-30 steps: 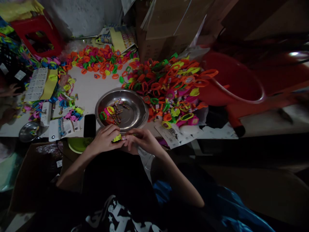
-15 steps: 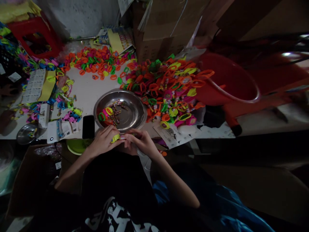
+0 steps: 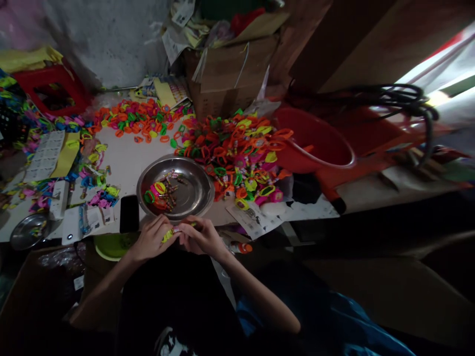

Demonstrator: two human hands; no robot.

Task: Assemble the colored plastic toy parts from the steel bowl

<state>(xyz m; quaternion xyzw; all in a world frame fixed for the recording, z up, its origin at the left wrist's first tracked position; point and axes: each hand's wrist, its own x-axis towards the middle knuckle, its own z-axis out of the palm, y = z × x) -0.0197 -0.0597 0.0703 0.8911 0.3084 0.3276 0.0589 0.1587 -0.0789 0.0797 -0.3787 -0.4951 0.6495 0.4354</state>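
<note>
A yellow plastic toy watch [image 3: 167,236] is held between my two hands, just in front of the table edge. My left hand [image 3: 154,238] is closed around its left part. With the fingers pinched, my right hand [image 3: 200,236] grips its other end, where a small pale pink piece shows; the rest is hidden by fingers. Right behind the hands stands a round steel bowl [image 3: 198,198]. Inside it lie small patterned candy tubes [image 3: 171,200] and several coloured toy watches [image 3: 158,190].
Heaped toy watches [image 3: 237,153] lie right of the bowl beside a tipped red bucket [image 3: 349,160]. More orange ones [image 3: 129,116] lie behind. A black phone [image 3: 129,213], a white phone [image 3: 71,225] and a small steel bowl [image 3: 27,232] stand left. A cardboard box [image 3: 226,69] is at the back.
The view has tilted up and to the right, so the table sits lower and further left. Both hands keep hold of the yellow toy watch, with little change in the fingers.
</note>
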